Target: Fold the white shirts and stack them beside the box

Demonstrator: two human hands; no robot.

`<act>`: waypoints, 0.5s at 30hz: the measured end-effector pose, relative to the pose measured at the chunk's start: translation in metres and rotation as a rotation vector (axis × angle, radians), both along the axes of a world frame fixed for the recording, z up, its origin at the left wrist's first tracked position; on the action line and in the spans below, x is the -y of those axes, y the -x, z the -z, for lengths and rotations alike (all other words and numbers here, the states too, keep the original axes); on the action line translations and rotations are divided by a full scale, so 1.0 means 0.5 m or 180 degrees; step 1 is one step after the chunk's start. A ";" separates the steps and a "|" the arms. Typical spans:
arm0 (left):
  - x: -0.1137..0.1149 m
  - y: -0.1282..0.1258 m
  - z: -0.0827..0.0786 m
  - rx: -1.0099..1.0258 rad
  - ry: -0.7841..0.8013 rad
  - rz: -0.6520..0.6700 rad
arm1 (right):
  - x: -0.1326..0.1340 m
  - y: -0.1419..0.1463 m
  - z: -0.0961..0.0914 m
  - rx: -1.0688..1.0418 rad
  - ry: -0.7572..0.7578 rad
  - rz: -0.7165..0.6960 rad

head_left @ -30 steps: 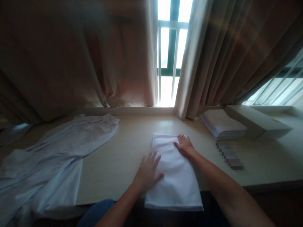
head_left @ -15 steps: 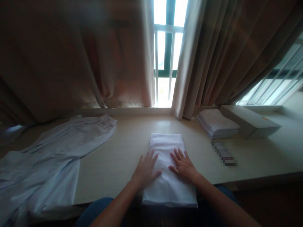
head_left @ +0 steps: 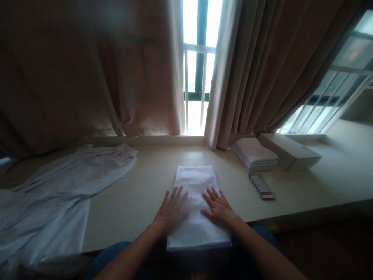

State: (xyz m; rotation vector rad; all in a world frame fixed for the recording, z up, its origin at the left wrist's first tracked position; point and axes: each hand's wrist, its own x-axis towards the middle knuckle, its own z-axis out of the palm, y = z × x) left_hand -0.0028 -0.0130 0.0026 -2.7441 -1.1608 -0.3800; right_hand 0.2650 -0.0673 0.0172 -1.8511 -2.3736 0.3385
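Observation:
A white cloth (head_left: 196, 179), folded into a long rectangle, lies before me on the pale table, its near end reaching the front edge. My left hand (head_left: 173, 208) rests on its left side with the fingers spread, a little blurred by motion. On the right side of the cloth, my right hand (head_left: 217, 207) lies flat, fingers apart and pointing away from me. Neither hand grasps anything. The cloth under both palms is hidden.
Rumpled white garments (head_left: 87, 171) cover the left of the table (head_left: 125, 210). A stack of folded white cloths (head_left: 255, 151) stands at the back right beside a white box (head_left: 291, 149). Nearer lies a pixelated object (head_left: 262, 188). Brown curtains (head_left: 140, 77) hang behind.
The view has shifted slightly, so everything sits further left. Both hands stay on the folded cloth with fingers spread; its surface looks a bit smoother.

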 end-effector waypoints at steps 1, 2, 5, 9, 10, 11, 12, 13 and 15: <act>0.007 0.003 -0.001 -0.0032 -0.0094 0.0138 | 0.000 -0.001 -0.002 -0.0007 0.0005 -0.0039; 0.013 0.007 -0.001 -0.0081 -0.0126 0.0277 | 0.000 -0.002 -0.003 -0.0005 0.0016 -0.0082; 0.026 0.016 0.003 -0.0239 0.0106 0.0416 | 0.000 -0.002 -0.009 0.0032 0.0022 -0.0197; 0.035 0.019 0.008 -0.0261 0.0441 0.0249 | 0.002 0.001 -0.018 0.0073 -0.0081 -0.0238; 0.037 0.018 0.008 -0.0230 0.0449 0.0214 | 0.006 0.002 -0.019 0.0085 -0.0102 -0.0245; 0.039 0.017 0.007 -0.0197 0.0442 0.0171 | 0.012 0.002 -0.020 0.0096 -0.0124 -0.0262; 0.040 0.017 0.007 -0.0170 0.0430 0.0125 | 0.022 0.003 -0.020 0.0097 -0.0159 -0.0287; 0.042 0.016 0.006 -0.0149 0.0419 0.0085 | 0.036 0.004 -0.019 0.0085 -0.0212 -0.0315; 0.043 0.016 0.005 -0.0135 0.0411 0.0056 | 0.075 0.007 -0.013 0.0034 -0.0354 -0.0387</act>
